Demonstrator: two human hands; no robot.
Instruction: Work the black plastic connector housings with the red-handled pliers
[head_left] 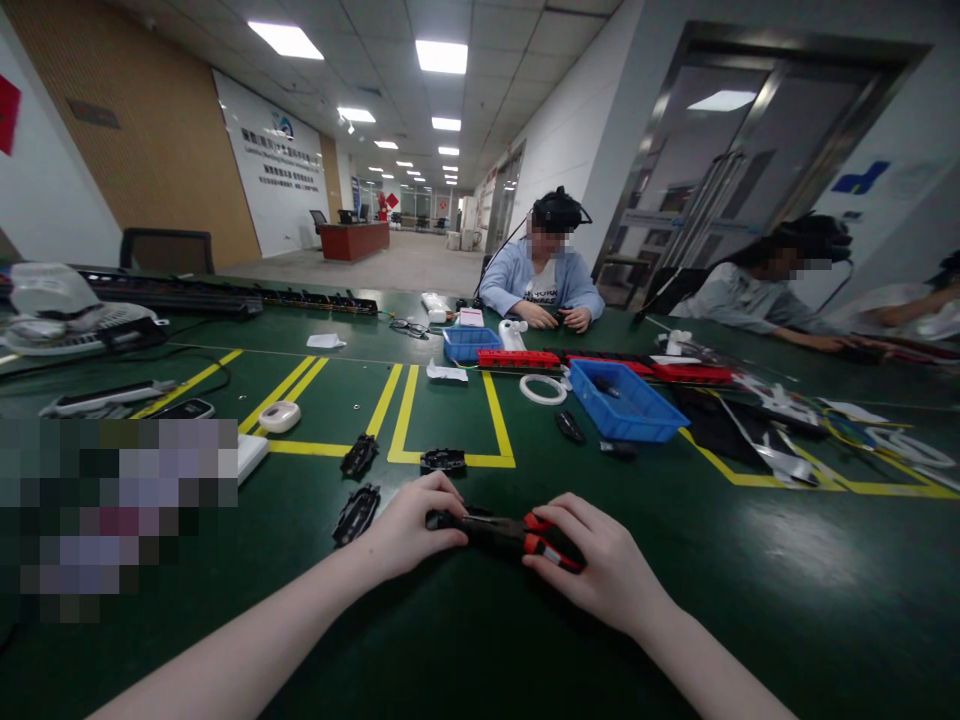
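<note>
Red-handled pliers are in my right hand, whose fingers close round the handles. Their dark jaws point left, toward a small black part pinched between the thumb and fingers of my left hand. The jaws reach the part's right end; the exact contact is too dark to tell. Just beyond my left hand lies a black plastic piece. Two similar black pieces, one farther and one nearer, rest to its left on the green table.
Beyond my right hand are a blue bin, a black part and a white ring. A smaller blue bin and red strips lie farther back. A person sits across the table. At left is a white round object.
</note>
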